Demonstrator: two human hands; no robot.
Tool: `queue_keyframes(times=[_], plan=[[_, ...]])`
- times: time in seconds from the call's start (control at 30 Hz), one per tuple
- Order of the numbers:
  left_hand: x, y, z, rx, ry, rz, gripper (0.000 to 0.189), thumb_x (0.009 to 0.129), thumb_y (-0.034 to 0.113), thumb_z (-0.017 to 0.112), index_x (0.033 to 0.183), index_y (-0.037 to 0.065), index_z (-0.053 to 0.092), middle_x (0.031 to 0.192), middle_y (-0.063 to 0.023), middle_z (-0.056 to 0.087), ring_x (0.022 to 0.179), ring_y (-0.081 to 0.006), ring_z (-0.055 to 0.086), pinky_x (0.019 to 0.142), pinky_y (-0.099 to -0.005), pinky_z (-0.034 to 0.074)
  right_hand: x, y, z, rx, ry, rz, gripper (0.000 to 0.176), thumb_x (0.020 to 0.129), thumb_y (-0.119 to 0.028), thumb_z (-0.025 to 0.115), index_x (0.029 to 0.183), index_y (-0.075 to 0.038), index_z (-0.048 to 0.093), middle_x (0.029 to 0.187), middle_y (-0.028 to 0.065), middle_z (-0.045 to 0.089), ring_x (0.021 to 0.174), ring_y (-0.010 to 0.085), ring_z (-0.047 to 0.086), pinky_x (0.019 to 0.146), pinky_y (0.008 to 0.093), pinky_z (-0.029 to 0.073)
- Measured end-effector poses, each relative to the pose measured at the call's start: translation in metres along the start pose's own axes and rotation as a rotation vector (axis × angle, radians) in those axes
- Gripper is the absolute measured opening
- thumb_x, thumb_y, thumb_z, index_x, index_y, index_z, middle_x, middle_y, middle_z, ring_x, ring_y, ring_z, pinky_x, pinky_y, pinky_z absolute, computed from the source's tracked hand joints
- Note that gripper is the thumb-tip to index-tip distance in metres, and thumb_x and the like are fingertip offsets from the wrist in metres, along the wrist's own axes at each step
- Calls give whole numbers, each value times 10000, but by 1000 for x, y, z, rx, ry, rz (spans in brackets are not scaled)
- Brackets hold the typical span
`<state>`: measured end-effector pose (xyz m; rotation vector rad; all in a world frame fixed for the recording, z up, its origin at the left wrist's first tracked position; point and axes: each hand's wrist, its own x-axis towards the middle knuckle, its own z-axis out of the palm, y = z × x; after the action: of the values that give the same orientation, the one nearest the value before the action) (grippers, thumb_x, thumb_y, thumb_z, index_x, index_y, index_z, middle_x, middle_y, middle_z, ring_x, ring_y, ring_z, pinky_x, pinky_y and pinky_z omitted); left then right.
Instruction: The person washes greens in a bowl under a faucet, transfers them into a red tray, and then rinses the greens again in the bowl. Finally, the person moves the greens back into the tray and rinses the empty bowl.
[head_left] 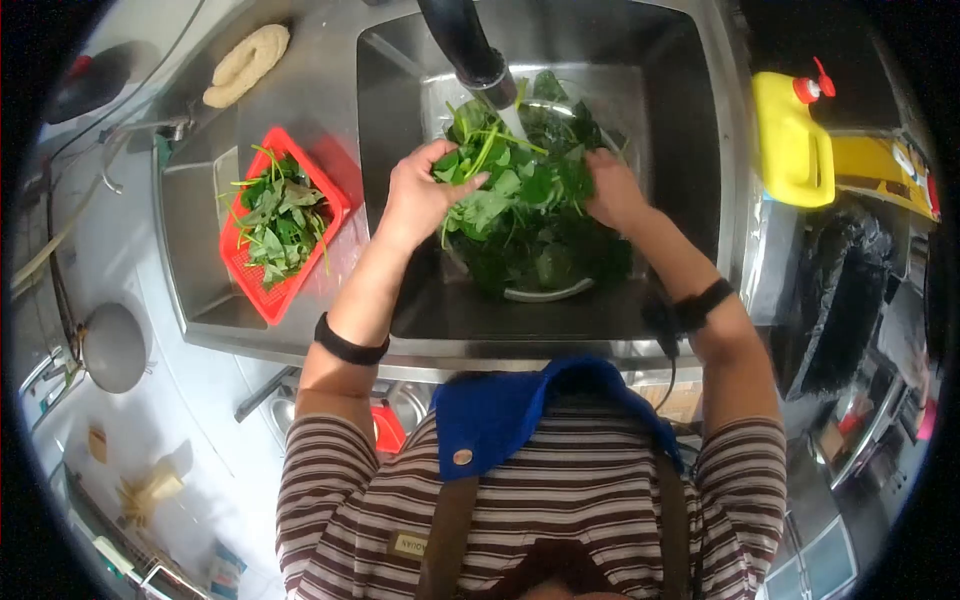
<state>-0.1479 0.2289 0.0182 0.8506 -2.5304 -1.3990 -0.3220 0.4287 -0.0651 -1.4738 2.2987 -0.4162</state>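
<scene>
Green leafy stems (515,190) | left hand (418,192) half-open, thumb and fingers parted among them | right hand (613,192) touching them, grip unclear | forearms (372,275) extended over sink (684,230)

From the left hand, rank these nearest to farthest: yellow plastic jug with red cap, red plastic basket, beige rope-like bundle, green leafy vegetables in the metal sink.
From the left hand, head view:
1. Leafy vegetables: touching it, in the sink.
2. Red basket: to its left.
3. Beige bundle: farther off, upper left.
4. Yellow jug: far right, beyond the sink.
</scene>
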Motion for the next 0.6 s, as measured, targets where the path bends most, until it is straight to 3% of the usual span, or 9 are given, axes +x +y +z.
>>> queue_keyframes(times=[0.03,0.13,0.2,0.27,0.37,0.47,0.57,0.6], plan=[[-4,2,0,138,75,47,345,678,94,755,965,18,580,879,-58,613,821,-155,579,730,-260,460,-5,8,1,-43,0,-46,270,685,-46,601,938,-139,598,965,142,527,929,329,505,734,410,469],[-22,-24,27,525,20,39,474,677,200,754,1060,34,532,1065,-132,544,981,-243,534,803,-330,451,-16,5,6,-179,-106,-34,445,682,-91,659,1096,-201,539,1166,161,446,1057,363,443,783,443,458],[-37,-36,60,632,-344,-41,638,675,319,738,1188,65,457,1280,-198,376,1189,-356,369,907,-462,391,-19,-2,16,-257,-195,-28,568,662,-135,701,1180,-234,490,1296,176,335,1156,395,366,838,494,424],[-46,-46,95,815,-680,-83,756,675,430,709,1275,88,400,1371,-222,240,1278,-436,193,965,-586,284,-28,-11,49,-300,-293,-65,690,639,-184,740,1253,-257,436,1408,191,187,1235,438,271,893,562,371],[-39,-64,136,976,-1020,-171,810,691,489,672,1324,95,354,1402,-216,195,1302,-459,111,960,-658,221,-19,-19,67,-279,-650,-35,803,635,-234,754,1326,-276,346,1451,199,62,1286,452,168,912,638,296],[-30,-106,170,1059,-1126,-175,812,703,542,635,1323,90,369,1396,-197,246,1298,-422,169,988,-617,223,-2,-3,98,-285,-699,-17,777,639,-229,745,1319,-217,370,1434,197,154,1264,435,240,937,583,317],[-21,-167,206,1001,-1336,-232,738,728,504,626,1288,71,417,1373,-191,304,1290,-364,229,1007,-570,243,5,46,216,-133,-560,26,468,781,-175,618,1237,-160,509,1338,218,359,1155,375,446,918,483,404],[-16,-167,204,922,-1208,-279,670,712,447,629,1233,65,451,1304,-193,355,1220,-366,289,970,-552,280,12,45,203,-115,-593,3,398,792,-149,588,1188,-141,541,1273,215,422,1108,356,487,891,457,424]])
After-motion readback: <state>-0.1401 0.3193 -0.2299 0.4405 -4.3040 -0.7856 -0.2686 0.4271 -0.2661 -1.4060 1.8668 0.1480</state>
